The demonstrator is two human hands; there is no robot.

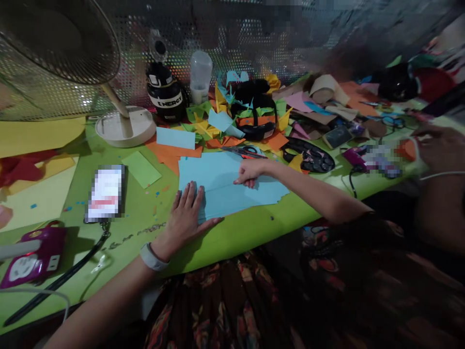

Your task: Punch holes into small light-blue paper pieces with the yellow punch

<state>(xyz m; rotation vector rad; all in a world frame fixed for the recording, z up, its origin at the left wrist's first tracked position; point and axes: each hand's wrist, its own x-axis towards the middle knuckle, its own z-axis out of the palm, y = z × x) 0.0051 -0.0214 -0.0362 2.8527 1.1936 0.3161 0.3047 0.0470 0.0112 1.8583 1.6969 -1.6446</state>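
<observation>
Light blue paper sheets (225, 198) lie flat on the green table in front of me, and a faint line runs across the top one. My left hand (187, 213) rests palm down on their left edge, its fingers spread. On the upper middle of the paper is my right hand (250, 172), fingers curled and pressed together against the sheet along the line. Whatever those fingers may hold is hidden. Just behind the right hand lie scissors (250, 152) with dark and orange handles. A small blue paper strip (176, 138) sits behind the sheets.
Paper scraps (207, 126), a black bottle (165, 92) and a fan (125, 127) stand behind. A phone (105, 194) and purple device (36, 254) lie left. Rightward are a black object (308, 155) and another person's hand (439, 150). The table's front edge (236, 237) is near.
</observation>
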